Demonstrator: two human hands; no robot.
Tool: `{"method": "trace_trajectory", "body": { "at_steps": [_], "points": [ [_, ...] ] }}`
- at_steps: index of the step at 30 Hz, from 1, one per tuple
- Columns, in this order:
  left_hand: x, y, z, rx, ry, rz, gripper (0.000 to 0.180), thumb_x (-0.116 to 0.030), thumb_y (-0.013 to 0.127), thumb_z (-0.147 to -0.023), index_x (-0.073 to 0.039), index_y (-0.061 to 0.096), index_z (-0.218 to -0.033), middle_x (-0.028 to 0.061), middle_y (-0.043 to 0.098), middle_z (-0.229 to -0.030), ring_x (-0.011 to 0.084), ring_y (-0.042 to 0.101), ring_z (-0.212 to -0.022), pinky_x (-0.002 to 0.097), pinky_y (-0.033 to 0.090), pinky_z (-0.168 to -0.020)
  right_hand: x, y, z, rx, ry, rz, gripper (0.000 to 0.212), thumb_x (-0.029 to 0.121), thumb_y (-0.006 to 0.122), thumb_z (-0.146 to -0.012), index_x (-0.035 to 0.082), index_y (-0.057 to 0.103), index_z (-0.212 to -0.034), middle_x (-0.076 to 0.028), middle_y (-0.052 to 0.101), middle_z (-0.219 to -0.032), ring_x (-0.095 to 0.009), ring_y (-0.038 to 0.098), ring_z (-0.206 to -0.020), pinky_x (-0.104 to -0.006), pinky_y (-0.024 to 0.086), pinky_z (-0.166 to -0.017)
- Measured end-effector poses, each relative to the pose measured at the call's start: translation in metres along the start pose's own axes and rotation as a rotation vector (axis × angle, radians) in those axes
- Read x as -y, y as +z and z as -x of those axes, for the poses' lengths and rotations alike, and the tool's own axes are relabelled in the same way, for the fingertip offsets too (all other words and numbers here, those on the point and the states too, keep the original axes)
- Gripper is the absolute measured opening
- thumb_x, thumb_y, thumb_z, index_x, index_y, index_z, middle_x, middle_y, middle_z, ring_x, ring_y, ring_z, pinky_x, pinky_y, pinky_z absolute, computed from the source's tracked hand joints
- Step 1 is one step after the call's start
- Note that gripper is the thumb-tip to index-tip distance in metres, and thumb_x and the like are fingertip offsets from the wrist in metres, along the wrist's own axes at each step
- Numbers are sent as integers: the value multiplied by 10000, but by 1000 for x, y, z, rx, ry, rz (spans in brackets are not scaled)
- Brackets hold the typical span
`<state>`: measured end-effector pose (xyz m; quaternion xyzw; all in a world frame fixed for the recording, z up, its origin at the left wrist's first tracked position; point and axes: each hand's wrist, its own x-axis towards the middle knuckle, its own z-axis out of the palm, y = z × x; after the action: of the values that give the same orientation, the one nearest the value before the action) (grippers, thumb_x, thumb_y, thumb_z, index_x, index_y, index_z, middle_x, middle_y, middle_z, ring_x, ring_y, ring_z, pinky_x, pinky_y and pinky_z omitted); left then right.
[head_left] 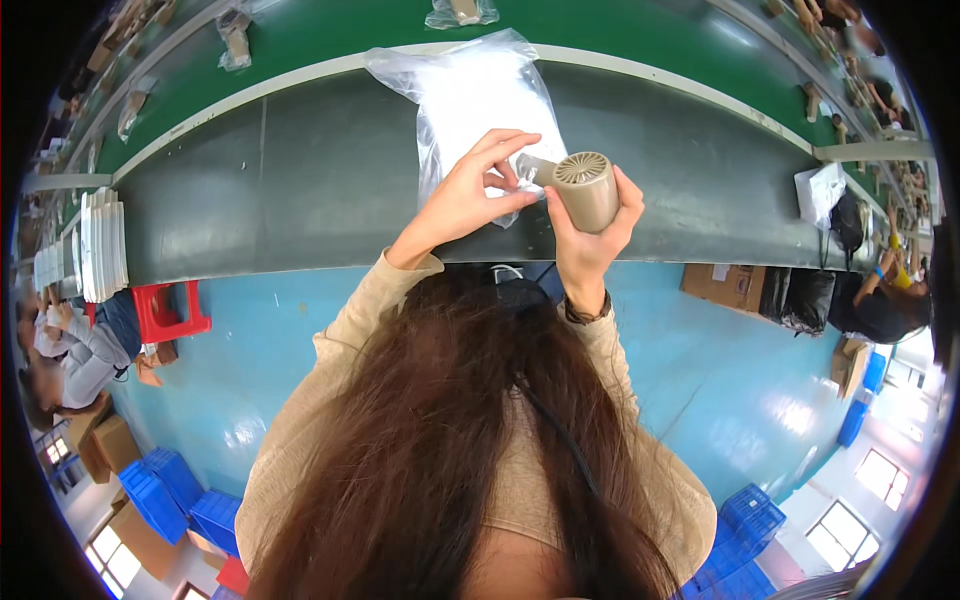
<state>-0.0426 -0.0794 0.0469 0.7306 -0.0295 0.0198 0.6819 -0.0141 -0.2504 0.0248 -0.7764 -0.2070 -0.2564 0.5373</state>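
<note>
A long dark grey workbench (330, 190) with a pale front edge curves across the upper picture, with a green conveyor belt (330, 35) running behind it. On the bench lies a large clear plastic bag holding something white (470, 100), crumpled at its corners. Just in front of that bag, the person's two hands meet above the bench edge. The right hand (590, 235) wraps around a small beige plastic cylinder (585, 188), matte and smooth, whose round end faces up and shows a grille of fine radial slots. A short stub juts from its side towards the left hand (470, 195), whose fingertips pinch a small piece of clear film (520, 170) against that stub.
</note>
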Motion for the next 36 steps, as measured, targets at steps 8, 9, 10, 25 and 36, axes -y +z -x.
{"method": "trace_trajectory", "body": {
  "at_steps": [8,9,10,25,36],
  "points": [
    [16,8,4,-499,-21,-291,344,-49,678,-841,-21,600,-1175,106,566,-1189,149,639,-812,270,535,-719,-7,9,0,114,148,-136,628,32,770,-724,-8,436,-1255,-137,471,-1203,-233,492,-1095,-342,401,-956],
    [20,3,4,-423,-136,-387,284,-81,664,-862,-21,618,-1136,78,603,-1108,141,633,-831,273,529,-708,-8,8,-1,114,148,-136,628,32,770,-724,-8,436,-1255,-137,471,-1203,-233,492,-1095,-342,401,-956],
    [22,-1,3,-344,-250,-483,233,-113,651,-883,-20,637,-1097,50,640,-1028,133,626,-851,276,523,-698,-7,6,-3,148,131,-134,615,25,745,-732,-13,430,-1259,-139,464,-1208,-232,485,-1108,-344,400,-961],
    [-50,-8,-24,-378,207,-147,152,-120,642,-892,16,665,-953,47,653,-858,131,585,-713,274,478,-652,38,2,-66,483,-240,234,574,169,800,-682,97,560,-1199,-139,547,-1076,-339,592,-848,-393,508,-719],
    [-26,-37,-64,-535,309,-733,109,-111,606,-876,-8,643,-883,126,620,-834,303,607,-745,381,471,-662,-13,12,-175,1061,-655,438,382,404,712,-763,100,684,-992,-53,543,-780,-241,582,-731,-368,445,-634]
  ]
}}
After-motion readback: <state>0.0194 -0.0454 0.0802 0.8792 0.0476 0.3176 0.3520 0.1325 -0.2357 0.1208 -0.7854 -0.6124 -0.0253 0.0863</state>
